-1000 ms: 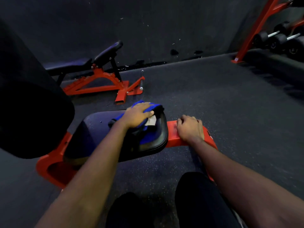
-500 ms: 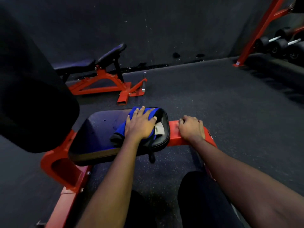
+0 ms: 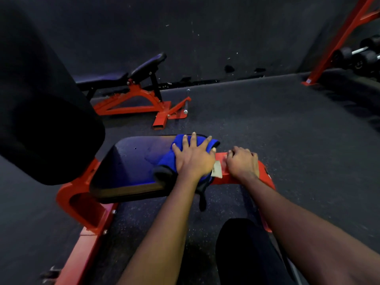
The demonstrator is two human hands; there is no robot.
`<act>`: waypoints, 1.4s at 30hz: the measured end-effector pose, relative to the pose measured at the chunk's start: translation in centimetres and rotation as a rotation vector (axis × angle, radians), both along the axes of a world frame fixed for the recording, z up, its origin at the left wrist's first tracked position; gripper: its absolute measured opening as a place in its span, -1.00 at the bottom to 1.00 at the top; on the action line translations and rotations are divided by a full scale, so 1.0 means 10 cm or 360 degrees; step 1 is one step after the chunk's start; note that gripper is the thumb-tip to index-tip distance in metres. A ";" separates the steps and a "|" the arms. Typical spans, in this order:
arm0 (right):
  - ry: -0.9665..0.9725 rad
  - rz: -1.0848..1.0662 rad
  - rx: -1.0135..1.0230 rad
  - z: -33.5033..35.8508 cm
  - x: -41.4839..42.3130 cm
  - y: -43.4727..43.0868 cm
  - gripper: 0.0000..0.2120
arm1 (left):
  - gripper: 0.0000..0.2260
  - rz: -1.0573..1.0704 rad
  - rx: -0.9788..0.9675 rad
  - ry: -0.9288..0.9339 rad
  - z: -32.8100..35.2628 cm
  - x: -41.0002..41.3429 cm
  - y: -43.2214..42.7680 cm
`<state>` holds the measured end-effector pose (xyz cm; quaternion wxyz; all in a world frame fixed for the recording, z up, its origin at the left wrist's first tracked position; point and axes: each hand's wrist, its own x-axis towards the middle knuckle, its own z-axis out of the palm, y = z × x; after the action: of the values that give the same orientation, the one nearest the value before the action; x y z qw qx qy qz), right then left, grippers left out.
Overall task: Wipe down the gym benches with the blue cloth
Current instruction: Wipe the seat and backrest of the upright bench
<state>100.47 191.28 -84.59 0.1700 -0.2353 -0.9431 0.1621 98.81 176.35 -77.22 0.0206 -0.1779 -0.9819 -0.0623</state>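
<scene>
A dark padded seat (image 3: 131, 167) on a red frame (image 3: 80, 204) lies just in front of me. The blue cloth (image 3: 170, 157) is bunched on the seat's right end, a dark strap of it hanging over the front edge. My left hand (image 3: 194, 157) presses flat on the cloth with fingers spread. My right hand (image 3: 242, 163) rests with fingers curled on the red frame bar (image 3: 265, 175) right of the seat. A big black back pad (image 3: 41, 112) fills the left of the view.
A second bench (image 3: 127, 79) with a red frame stands farther back on the left, by the dark wall. A red rack upright (image 3: 337, 44) and dumbbells (image 3: 362, 56) are at the far right. Dark rubber floor (image 3: 287, 124) lies between. My dark-clothed knee (image 3: 242, 249) is below.
My left hand has slid the blue cloth across the seat's right end, its fingers now spread wider. The right hand stays on the red bar. The view has shifted slightly.
</scene>
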 end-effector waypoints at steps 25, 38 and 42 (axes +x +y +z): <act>0.0039 0.0001 -0.0029 0.01 0.04 0.04 -0.67 | -0.51 0.0274 0.0107 -0.0190 0.10 -0.74 -0.29; 0.0055 0.0031 -0.0071 -0.01 0.01 0.05 -0.68 | -0.53 0.0247 0.0145 -0.0115 0.06 -0.27 -0.61; 0.0078 0.0031 -0.0075 0.01 0.04 0.03 -0.69 | -0.51 0.0382 0.0120 -0.0196 0.11 -0.74 -0.61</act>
<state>100.91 191.53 -84.52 0.1858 -0.2261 -0.9368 0.1917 91.45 170.24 -76.08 -0.0259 -0.0540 -0.9925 -0.1069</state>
